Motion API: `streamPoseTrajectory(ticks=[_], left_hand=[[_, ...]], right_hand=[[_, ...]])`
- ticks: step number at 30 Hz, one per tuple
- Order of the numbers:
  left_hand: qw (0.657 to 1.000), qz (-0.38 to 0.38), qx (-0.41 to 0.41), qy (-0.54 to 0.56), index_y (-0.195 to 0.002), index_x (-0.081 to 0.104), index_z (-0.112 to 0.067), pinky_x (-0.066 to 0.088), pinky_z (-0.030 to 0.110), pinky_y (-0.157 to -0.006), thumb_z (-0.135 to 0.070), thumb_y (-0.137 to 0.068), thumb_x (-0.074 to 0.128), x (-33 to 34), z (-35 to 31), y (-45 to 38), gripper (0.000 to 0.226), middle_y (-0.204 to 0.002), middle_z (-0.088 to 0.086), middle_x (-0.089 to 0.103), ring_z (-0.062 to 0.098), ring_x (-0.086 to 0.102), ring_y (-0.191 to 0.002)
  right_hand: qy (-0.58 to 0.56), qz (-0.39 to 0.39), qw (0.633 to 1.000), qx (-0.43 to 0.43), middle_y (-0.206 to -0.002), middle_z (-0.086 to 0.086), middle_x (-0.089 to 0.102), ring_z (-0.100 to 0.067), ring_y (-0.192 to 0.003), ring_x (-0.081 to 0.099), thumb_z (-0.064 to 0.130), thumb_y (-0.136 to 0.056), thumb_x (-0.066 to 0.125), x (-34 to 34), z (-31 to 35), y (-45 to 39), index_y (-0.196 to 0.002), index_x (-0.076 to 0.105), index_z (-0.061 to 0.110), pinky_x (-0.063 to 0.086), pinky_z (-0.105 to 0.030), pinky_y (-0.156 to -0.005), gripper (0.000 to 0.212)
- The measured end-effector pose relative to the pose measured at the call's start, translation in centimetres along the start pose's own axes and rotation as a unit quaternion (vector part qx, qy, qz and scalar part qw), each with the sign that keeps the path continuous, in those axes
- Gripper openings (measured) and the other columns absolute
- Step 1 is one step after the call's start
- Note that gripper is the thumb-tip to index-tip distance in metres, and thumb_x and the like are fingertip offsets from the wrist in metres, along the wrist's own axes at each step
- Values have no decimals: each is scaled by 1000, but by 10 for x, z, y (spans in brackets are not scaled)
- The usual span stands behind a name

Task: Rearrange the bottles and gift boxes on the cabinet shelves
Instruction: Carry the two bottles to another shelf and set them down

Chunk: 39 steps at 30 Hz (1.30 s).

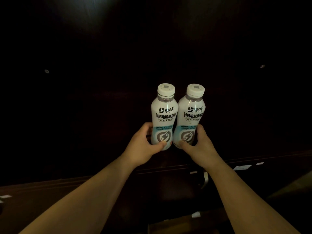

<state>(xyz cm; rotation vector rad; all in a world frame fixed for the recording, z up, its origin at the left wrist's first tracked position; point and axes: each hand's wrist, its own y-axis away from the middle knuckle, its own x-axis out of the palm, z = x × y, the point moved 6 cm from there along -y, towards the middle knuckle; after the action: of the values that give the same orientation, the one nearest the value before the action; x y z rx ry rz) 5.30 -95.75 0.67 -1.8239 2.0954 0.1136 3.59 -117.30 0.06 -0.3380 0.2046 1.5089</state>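
Two white bottles up before dark cabinet [101, 48], upright, side by side, nearly touching. Left hand [143, 146] wrapped round base of left bottle [164, 119]; right hand [200, 144] clamped round base of right bottle [191, 119]. Advice: keep both vertical, caps level, set down together on shelf; shelf surface too dark to make out.

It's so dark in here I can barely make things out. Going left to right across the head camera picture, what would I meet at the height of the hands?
left hand → left white bottle → right white bottle → right hand. Each hand grips the lower part of its own bottle; both bottles are capped and upright, side by side against the dark cabinet.
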Motion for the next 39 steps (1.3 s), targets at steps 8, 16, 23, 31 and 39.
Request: streamPoseTrajectory(ticks=[8, 16, 23, 31, 39], left_hand=[[1000, 10, -7, 17, -124, 57, -30, 57, 37, -94, -35, -70, 83, 1, -2, 8, 60, -121, -9, 69, 4, 66, -111], [1000, 17, -11, 17, -120, 56, -37, 56, 30, -92, -36, -69, 84, 3, -5, 22, 58, -118, -10, 69, 1, 66, -110], [1000, 24, -14, 4, -123, 53, -39, 55, 26, -92, -27, -75, 85, 5, -7, 29, 59, -120, -14, 67, -4, 64, -109], [999, 24, -26, -31, -142, 40, -34, 49, 22, -98, -52, -62, 82, 5, -8, 31, 92, -126, -29, 53, -13, 56, -112], [998, 12, -15, -54, -136, 47, -37, 55, 34, -96, -49, -63, 81, 6, -6, 35, 81, -131, -16, 59, 0, 59, -116]], right_hand=[[5, 1, 1000, -11, -124, 14, 66, 13, -103, 63, 49, -62, 80, -3, 1, 7, -136, 50, 37, 47, -2, -73, 80], [15, -4, 1000, -2, -120, 17, 68, 13, -103, 63, 37, -70, 83, -6, -3, 21, -131, 52, 43, 47, -1, -74, 69], [25, -9, 1000, 5, -120, 19, 67, 16, -104, 61, 29, -75, 85, -8, -6, 28, -134, 50, 40, 46, 1, -73, 69], [12, -2, 1000, 24, -114, 36, 65, 23, -104, 57, 49, -65, 84, -8, -1, 31, -131, 39, 57, 45, 2, -67, 80], [31, -18, 999, 27, -110, 50, 56, 24, -101, 57, 57, -58, 78, -9, 4, 36, -105, 33, 80, 46, -3, -68, 69]])
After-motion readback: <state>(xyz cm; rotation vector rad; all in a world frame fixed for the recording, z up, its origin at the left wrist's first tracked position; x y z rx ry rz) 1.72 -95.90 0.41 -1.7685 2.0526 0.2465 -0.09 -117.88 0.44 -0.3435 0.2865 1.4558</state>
